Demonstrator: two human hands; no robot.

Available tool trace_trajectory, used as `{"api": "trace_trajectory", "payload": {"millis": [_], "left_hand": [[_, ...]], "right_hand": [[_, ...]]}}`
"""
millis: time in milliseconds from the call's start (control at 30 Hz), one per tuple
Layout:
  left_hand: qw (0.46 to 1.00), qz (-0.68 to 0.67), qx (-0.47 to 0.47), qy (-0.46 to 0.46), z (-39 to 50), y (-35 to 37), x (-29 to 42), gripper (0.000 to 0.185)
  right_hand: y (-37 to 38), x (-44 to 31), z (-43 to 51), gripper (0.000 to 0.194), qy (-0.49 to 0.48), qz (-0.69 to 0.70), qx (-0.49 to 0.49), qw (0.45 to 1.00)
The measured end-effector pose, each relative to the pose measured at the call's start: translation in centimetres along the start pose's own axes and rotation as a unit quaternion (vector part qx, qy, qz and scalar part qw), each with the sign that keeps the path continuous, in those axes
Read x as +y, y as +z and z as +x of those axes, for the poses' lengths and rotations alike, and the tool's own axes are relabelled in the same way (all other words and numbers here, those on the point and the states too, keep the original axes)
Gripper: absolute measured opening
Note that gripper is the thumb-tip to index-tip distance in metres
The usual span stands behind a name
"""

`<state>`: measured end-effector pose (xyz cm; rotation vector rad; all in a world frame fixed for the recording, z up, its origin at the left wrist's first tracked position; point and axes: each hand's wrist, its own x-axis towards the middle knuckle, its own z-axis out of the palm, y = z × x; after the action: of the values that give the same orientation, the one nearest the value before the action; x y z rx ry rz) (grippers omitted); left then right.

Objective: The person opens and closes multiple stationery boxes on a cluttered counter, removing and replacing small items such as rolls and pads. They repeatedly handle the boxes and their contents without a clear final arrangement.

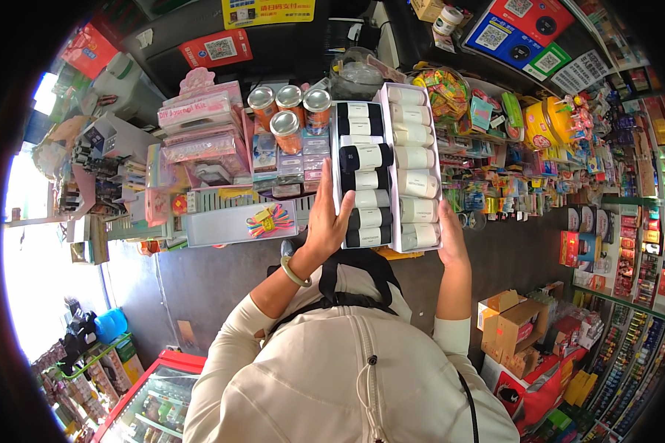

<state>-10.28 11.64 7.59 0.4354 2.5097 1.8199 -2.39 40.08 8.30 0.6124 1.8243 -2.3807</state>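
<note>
Two long, narrow open boxes stand side by side in front of me. Mostly dark rolled socks [366, 156] in pale paper bands line the left box [335, 144], along with a few light ones. Cream and pale grey rolled socks [415, 158] fill the right box [388, 119]. My left hand [327, 227], a bangle on its wrist, lies along the left box's outer side with the thumb over the near rim. My right hand [451, 235] presses the right box's outer side near its front end. Both boxes are held between my hands.
Metal-lidded jars [285, 123] and pink boxed kits [202, 111] crowd the counter on the left. A shallow white box [216, 227] holds colourful cords [269, 220]. A sweet tub [440, 91] and a yellow container [548, 123] stand right. Cardboard boxes [510, 326] sit lower right.
</note>
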Motion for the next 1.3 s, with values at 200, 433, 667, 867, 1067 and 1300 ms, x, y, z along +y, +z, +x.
{"api": "trace_trajectory", "payload": {"millis": [200, 433, 667, 867, 1067, 1300], "left_hand": [[0.963, 0.217, 0.000, 0.158, 7.0, -1.0, 1.5, 0.066], [0.957, 0.249, 0.003, 0.150, 11.1, -0.9, 1.3, 0.058], [0.967, 0.145, 0.072, 0.194, 4.4, -4.0, -0.7, 0.063], [0.960, 0.267, 0.068, -0.050, -8.5, -12.8, -11.1, 0.047], [0.930, 0.343, 0.042, -0.129, -9.0, -13.8, -17.0, 0.061], [0.945, 0.310, -0.069, -0.078, -7.3, -14.1, -18.5, 0.047]], "right_hand": [[-1.7, 1.8, 0.9, 0.052, -0.006, 0.003, 0.090, 0.996], [-1.1, 1.3, 0.6, 0.058, -0.012, 0.026, 0.066, 0.997], [-2.5, 1.0, 0.7, 0.055, -0.049, 0.094, 0.097, 0.990], [-6.5, 4.3, 0.6, 0.042, -0.027, 0.087, 0.236, 0.967], [-5.2, 8.3, 0.7, 0.043, -0.070, 0.030, 0.258, 0.963], [-4.5, 5.9, 1.2, 0.035, -0.099, 0.012, 0.308, 0.946]]}}
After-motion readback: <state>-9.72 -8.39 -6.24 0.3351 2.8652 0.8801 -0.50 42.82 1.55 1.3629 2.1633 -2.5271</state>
